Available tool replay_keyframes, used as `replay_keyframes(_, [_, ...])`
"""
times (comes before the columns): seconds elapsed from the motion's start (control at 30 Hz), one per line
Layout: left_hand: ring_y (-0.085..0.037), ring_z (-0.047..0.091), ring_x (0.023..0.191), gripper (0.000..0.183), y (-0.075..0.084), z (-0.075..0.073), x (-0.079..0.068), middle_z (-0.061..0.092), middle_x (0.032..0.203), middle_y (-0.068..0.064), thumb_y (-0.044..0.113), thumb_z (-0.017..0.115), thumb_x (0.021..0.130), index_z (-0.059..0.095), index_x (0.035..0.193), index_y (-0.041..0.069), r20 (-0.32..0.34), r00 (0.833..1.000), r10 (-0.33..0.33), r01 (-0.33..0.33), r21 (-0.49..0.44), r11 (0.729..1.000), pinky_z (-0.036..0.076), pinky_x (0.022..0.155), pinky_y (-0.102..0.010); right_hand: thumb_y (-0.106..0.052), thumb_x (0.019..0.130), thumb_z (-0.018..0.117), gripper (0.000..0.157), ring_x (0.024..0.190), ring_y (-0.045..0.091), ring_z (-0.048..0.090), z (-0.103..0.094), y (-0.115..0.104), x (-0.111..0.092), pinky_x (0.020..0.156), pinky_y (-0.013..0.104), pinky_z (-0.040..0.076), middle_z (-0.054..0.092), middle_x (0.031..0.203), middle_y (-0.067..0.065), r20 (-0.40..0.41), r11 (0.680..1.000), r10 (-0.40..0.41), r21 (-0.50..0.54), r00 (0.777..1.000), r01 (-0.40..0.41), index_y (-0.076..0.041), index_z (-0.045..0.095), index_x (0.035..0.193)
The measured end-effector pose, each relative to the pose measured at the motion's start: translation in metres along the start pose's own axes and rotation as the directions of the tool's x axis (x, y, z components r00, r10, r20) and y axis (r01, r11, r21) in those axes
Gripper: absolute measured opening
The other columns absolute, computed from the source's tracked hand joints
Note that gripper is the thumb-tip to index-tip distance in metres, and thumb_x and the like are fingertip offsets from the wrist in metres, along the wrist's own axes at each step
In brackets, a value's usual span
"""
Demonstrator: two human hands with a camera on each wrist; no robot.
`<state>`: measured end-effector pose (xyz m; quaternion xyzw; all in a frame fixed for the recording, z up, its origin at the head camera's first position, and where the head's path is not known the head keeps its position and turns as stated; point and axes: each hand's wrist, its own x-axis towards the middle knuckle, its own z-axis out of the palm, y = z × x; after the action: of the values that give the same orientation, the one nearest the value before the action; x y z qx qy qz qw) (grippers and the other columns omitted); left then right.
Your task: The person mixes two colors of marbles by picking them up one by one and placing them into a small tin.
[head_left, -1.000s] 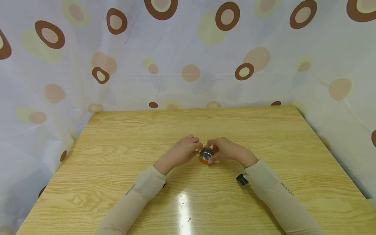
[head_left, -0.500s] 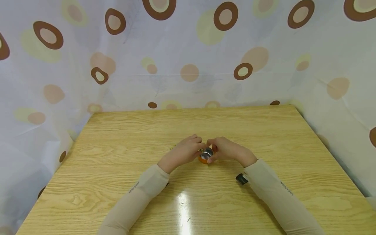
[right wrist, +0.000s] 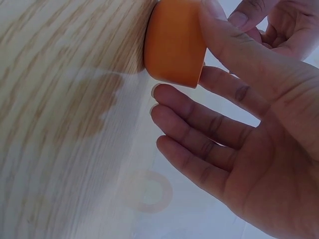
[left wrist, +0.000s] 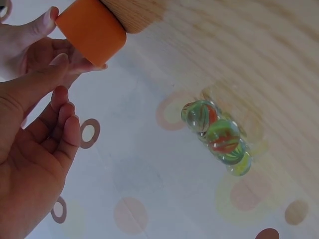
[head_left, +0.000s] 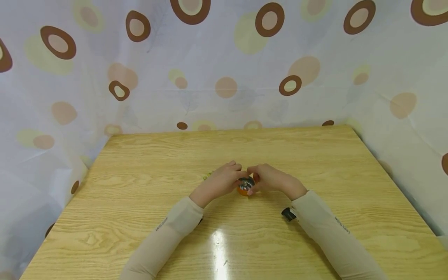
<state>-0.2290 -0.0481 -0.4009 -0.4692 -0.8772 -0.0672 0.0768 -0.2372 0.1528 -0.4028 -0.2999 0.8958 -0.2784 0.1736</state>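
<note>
A small orange cup (head_left: 243,191) with a shiny metal inside stands on the table. My right hand (head_left: 271,179) holds it by the rim, thumb on the near side and index finger on the far side; its other fingers extend below in the right wrist view. My left hand (head_left: 221,179) is at the cup's left, fingertips over the opening. In the left wrist view its thumb points to the cup (left wrist: 94,32) and its outer fingers curl in; whether a marble is between the tips is hidden. Several glass marbles (left wrist: 224,134) lie in a row beyond the left hand.
The wooden table (head_left: 147,163) meets a patterned curtain (head_left: 224,58) at the back and sides. A dark wrist camera (head_left: 288,214) hangs below the right cuff. Light glares off the table near its front.
My left hand has shifted slightly right, over the cup. The yellow-green marble seen at its fingertips earlier is out of sight now. The marble row has come into view behind the hand; the right hand stays put.
</note>
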Motion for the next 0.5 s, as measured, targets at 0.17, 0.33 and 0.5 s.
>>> replay_keyframes(0.17, [-0.016, 0.044, 0.078, 0.026, -0.0001, -0.0003, -0.0019, 0.056, 0.085, 0.000, 0.010, 0.073, 0.086, 0.069, 0.111, 0.012, 0.001, 1.000, -0.021, 0.021, -0.028, 0.999, 0.042, 0.071, -0.025, -0.020, 0.079, 0.080, 0.037, 0.057, 0.011, 0.046, -0.0003, -0.0011, 0.0001, 0.056, 0.026, 0.039, 0.055, 0.067, 0.002, -0.008, 1.000, -0.011, -0.007, 1.000, 0.011, -0.002, 0.061, 0.105])
replay_keyframes(0.33, [-0.016, 0.046, 0.080, 0.027, -0.0018, -0.0005, -0.0042, 0.056, 0.086, 0.000, 0.010, 0.072, 0.086, 0.068, 0.112, 0.012, 0.003, 0.999, -0.040, 0.040, -0.041, 0.998, 0.044, 0.072, -0.025, -0.019, 0.079, 0.080, 0.039, 0.058, 0.011, 0.046, -0.0005, -0.0018, 0.0006, 0.056, 0.025, 0.040, 0.056, 0.068, 0.002, -0.008, 1.000, -0.015, -0.009, 1.000, 0.015, -0.001, 0.061, 0.107])
replay_keyframes(0.5, [-0.017, 0.050, 0.085, 0.028, -0.0043, -0.0025, -0.0062, 0.059, 0.090, -0.002, 0.010, 0.072, 0.086, 0.069, 0.113, 0.013, -0.003, 0.998, -0.055, 0.055, -0.052, 0.997, 0.046, 0.077, -0.026, -0.019, 0.079, 0.080, 0.039, 0.059, 0.011, 0.046, -0.0005, -0.0025, 0.0001, 0.057, 0.025, 0.040, 0.056, 0.069, 0.003, -0.004, 1.000, -0.015, -0.007, 1.000, 0.015, 0.000, 0.061, 0.107])
